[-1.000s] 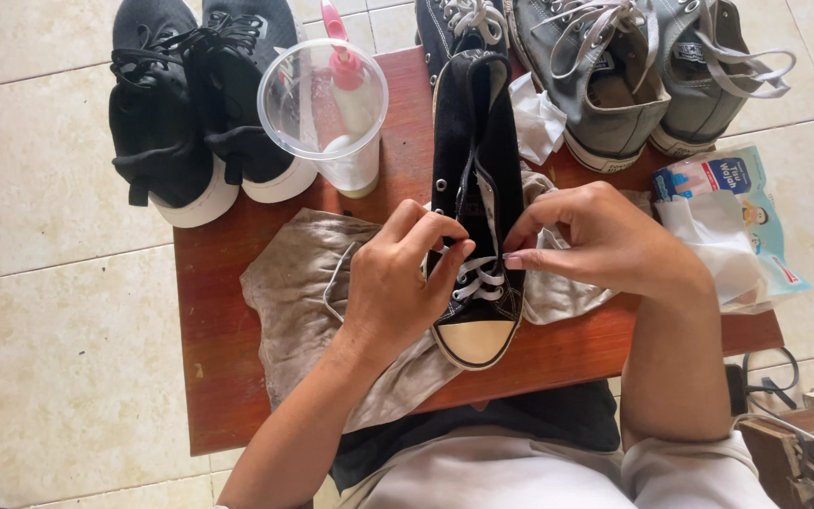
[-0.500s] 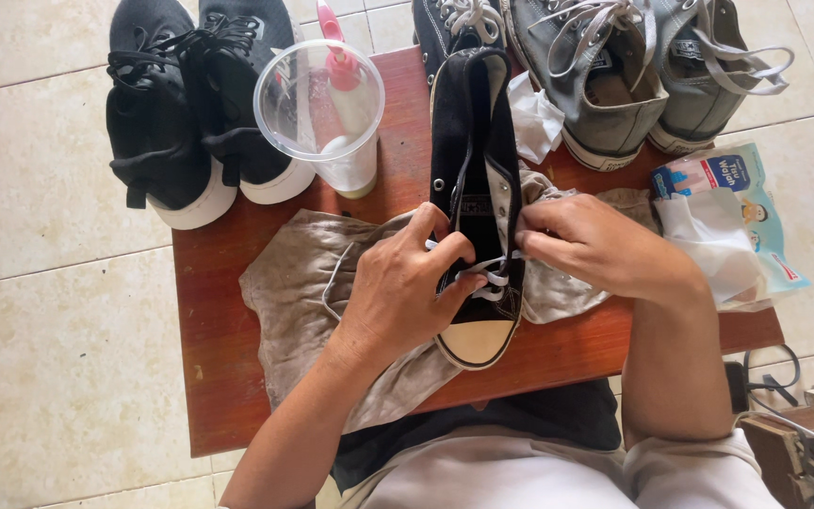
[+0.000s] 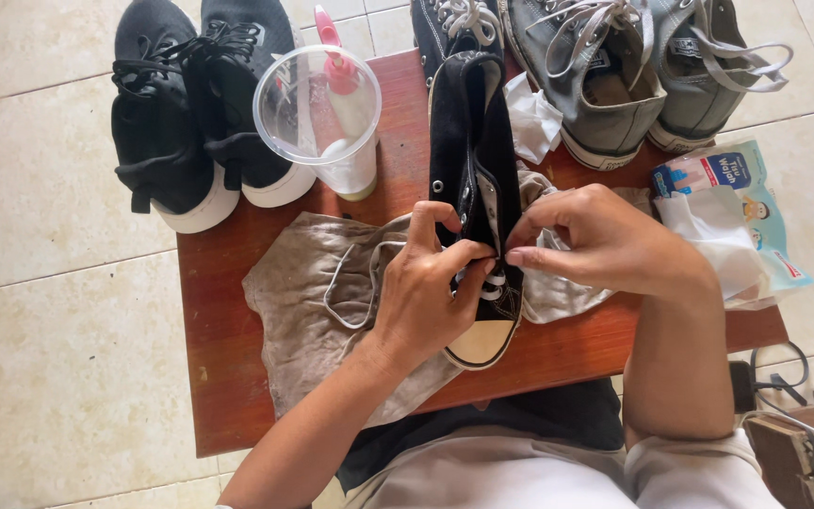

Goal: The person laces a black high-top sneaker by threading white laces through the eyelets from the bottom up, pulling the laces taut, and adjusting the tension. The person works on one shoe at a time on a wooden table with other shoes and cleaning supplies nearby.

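Black shoe (image 3: 475,160) lies toe toward the person on a grey cloth (image 3: 313,311) on the red table (image 3: 219,377). Left hand (image 3: 426,292) clamps the shoe's side, thumb over the eyelets. Right hand (image 3: 605,240) pinches the white lace (image 3: 355,283) at the tongue, fingers together. 1 clear cup (image 3: 317,104) stands just beside the shoe.

The left hand (image 3: 426,292) and right hand (image 3: 595,240) cover the black sneaker's (image 3: 473,141) lower eyelets; their pinching fingertips hide the lace end.
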